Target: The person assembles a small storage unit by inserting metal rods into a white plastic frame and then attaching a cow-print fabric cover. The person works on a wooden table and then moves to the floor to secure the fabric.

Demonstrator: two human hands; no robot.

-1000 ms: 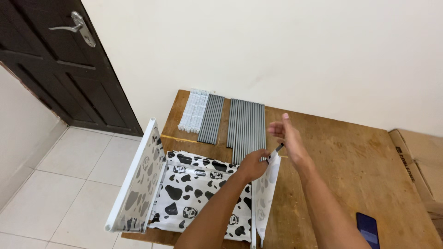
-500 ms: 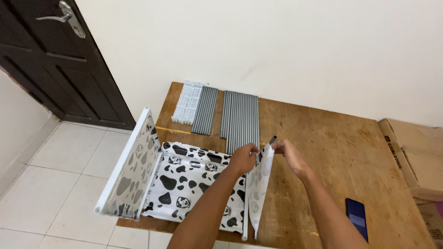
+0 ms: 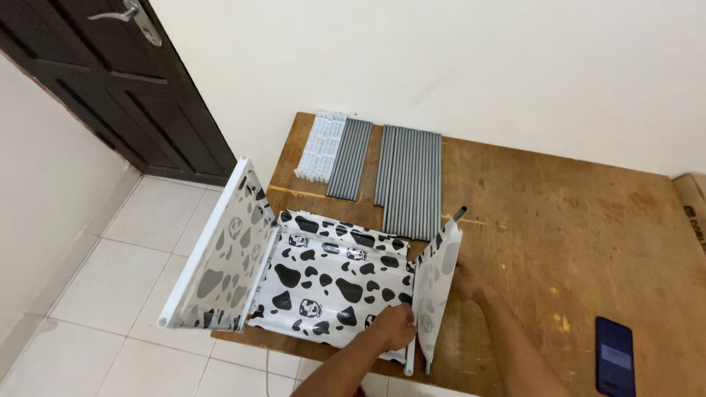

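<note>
You get one view only, from the camera on your head. It looks steeply down and forward at the table (image 3: 559, 220), from close above your hands, facing the wall (image 3: 441, 59), with the door (image 3: 110, 81) at upper left.

table (image 3: 559, 242): panels (image 3: 323, 283) front-left; tubes (image 3: 408, 176) behind (connectors (image 3: 320, 143) leftmost); phone (image 3: 614, 356) right

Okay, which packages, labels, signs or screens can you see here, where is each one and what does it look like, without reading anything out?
Phone: lying flat on the wooden table near its front right corner; a dark blue rectangle, screen unlit.
Cardboard box: at the right edge of the picture beside the table; brown, with dark print on its side, mostly cut off.
Signs or separate labels: none in view.
</note>
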